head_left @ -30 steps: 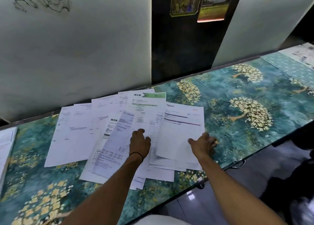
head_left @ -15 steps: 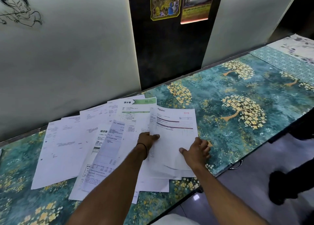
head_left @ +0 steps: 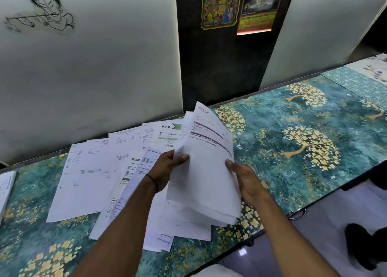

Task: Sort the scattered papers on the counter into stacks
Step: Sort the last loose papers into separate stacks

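A bundle of several white sheets (head_left: pixel 206 172), its top page bearing purple lines and a red logo, is lifted and tilted up off the counter. My left hand (head_left: pixel 167 167) grips its left edge, thumb on top. My right hand (head_left: pixel 245 180) holds its right edge from the side and below. Beneath and to the left, scattered printed papers (head_left: pixel 88 178) lie fanned and overlapping on the counter, one with a green header (head_left: pixel 168 134).
The counter (head_left: pixel 293 151) has a teal surface with gold tree patterns and runs along a pale wall. Another paper stack (head_left: pixel 6 188) sits at the far left edge. The counter's front edge drops to a tiled floor at the lower right, where a dark shape (head_left: pixel 364 247) lies.
Both hands closed on the right-hand sheets and raised them off the counter, tilting the bundle upward. The camera view shifted slightly left.
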